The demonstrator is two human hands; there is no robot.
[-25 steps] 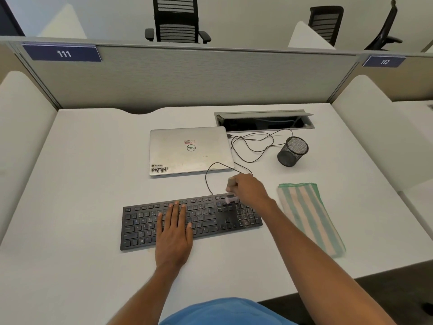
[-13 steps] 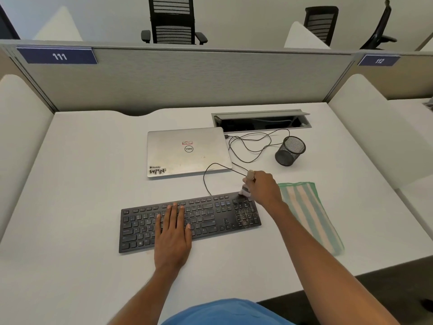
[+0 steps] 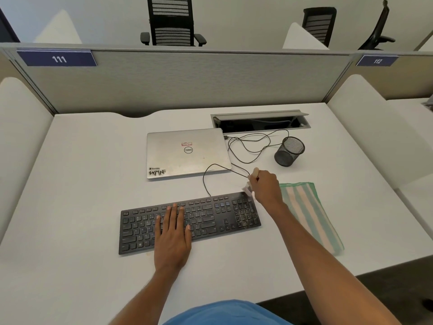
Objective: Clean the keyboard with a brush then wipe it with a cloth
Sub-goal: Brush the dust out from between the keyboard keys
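- Your right hand (image 3: 266, 186) curls round the brush (image 3: 248, 188) and grips it. The bristles blur just below your fingers, at the far right corner of the keyboard (image 3: 210, 216). Can't tell if they touch the keys.
- Your left hand (image 3: 172, 233) lies flat with fingers straight, pressing the middle keys. It holds nothing and just pins the board to the desk (image 3: 82, 184).
- The cloth (image 3: 309, 212) lies folded just right of your right wrist, untouched. Wiping looks not yet begun.
- Risk: the cable (image 3: 206, 179) runs right past your right fingers, beside the brush. A stroke carried past the far edge could snag it and tug the keyboard or the plug.
- Risk: a flick off that corner could throw dust rightward onto the cloth and dirty it before the wipe.
- Risk: the keys under your left palm go unbrushed unless you shift that hand. Lift it mid-stroke and the board may slide.
- Risk: pressing the bristles too hard could press or lift keycaps.
- Around: a closed laptop (image 3: 187, 152) beyond your left fingertips, a mesh cup (image 3: 290, 151) beyond your right fingers and well apart from the brush, and an open hatch (image 3: 257, 120) further back.
- In the way: only the cable and your own left hand.
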